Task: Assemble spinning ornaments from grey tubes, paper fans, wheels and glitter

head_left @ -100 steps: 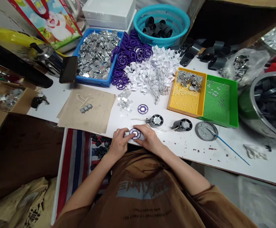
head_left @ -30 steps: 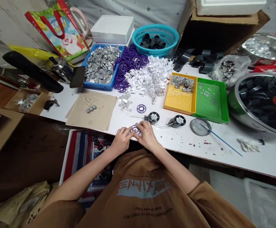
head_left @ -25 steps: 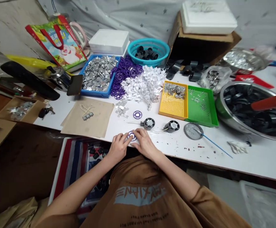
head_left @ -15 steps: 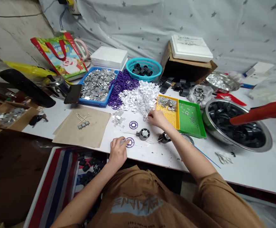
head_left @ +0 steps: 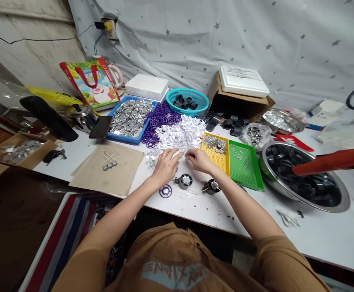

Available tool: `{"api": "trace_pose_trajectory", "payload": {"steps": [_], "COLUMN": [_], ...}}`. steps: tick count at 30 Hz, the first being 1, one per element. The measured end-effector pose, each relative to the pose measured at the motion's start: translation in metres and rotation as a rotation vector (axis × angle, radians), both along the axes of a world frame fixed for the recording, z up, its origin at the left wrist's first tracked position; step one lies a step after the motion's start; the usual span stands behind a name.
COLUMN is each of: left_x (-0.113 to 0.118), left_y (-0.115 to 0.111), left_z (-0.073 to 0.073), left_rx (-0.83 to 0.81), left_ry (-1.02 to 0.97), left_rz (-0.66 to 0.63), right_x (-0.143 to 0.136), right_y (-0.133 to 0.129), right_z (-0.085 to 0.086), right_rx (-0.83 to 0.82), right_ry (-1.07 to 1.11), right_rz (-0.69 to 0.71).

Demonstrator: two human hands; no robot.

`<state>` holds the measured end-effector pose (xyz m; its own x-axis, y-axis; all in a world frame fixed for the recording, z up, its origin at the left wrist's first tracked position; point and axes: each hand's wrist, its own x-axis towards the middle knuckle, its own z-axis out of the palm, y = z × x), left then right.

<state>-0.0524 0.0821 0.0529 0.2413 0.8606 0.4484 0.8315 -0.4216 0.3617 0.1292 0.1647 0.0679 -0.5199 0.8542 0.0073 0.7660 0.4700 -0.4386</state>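
My right hand [head_left: 198, 159] is closed in a pinch at the near end of the thin white wires [head_left: 189, 140], which lie in a bundle beside a pile of white pieces [head_left: 177, 132]. My left hand [head_left: 166, 165] is right beside it, fingers stretched out and slightly apart, over some flat silver pieces [head_left: 150, 159]. In front of my hands is a purple ring [head_left: 165, 191] with a pale square in its middle. Two round black housings, one on the left [head_left: 185, 181] and one on the right [head_left: 211, 186], lie close by. The other purple ring is hidden by my left hand.
A yellow tray [head_left: 222, 161] and a green tray [head_left: 246, 174] hold small metal parts. To the right stands a steel bowl [head_left: 344, 194] of black parts. At the left are a blue tray [head_left: 137, 140], purple rings [head_left: 152, 129] and brown card [head_left: 128, 174].
My left hand has left the near purple ring and moved up and right, beside my right hand. My right hand has stayed at the wires. The camera view has tilted up a little.
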Motion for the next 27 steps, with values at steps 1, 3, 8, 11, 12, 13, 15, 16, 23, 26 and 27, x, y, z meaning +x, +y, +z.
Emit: {"api": "trace_pose_trajectory", "payload": {"steps": [1,3,8,11,12,13,15,16,23,26,27], "left_x": [0.004,0.010,0.011,0.007,0.006,0.006,0.006,0.007,0.007,0.001,0.000], "left_y": [0.012,0.035,0.075,0.083,0.083,0.084,0.084,0.084,0.081,0.057,0.044], "left_z": [0.002,0.003,0.000,-0.005,-0.006,-0.007,-0.009,-0.009,0.024,0.046,0.051], "left_rx": [-0.043,-0.182,-0.343,-0.305,-0.291,-0.280,-0.265,-0.260,-0.232,-0.204,-0.192], "left_ry": [0.048,0.135,0.233,0.253,0.253,0.248,0.227,0.211,0.096,0.035,-0.002], "left_rz": [-0.019,-0.046,-0.104,-0.126,-0.132,-0.144,-0.183,-0.206,-0.258,-0.297,-0.327], "right_x": [0.002,0.005,0.024,0.035,0.037,0.039,0.039,0.038,0.038,0.049,0.052], "right_y": [-0.002,-0.005,0.001,0.008,0.009,0.010,0.009,0.008,-0.014,-0.037,-0.048], "right_z": [0.002,0.004,-0.001,-0.001,0.000,0.001,0.003,0.003,0.017,0.029,0.031], "right_rx": [0.000,0.005,0.013,0.006,0.020,0.042,0.093,0.115,0.157,0.112,0.083], "right_ry": [0.028,0.077,0.175,0.220,0.235,0.250,0.278,0.293,0.394,0.459,0.502], "right_rz": [0.012,0.010,-0.086,-0.117,-0.136,-0.158,-0.199,-0.210,-0.142,-0.113,-0.102]}}
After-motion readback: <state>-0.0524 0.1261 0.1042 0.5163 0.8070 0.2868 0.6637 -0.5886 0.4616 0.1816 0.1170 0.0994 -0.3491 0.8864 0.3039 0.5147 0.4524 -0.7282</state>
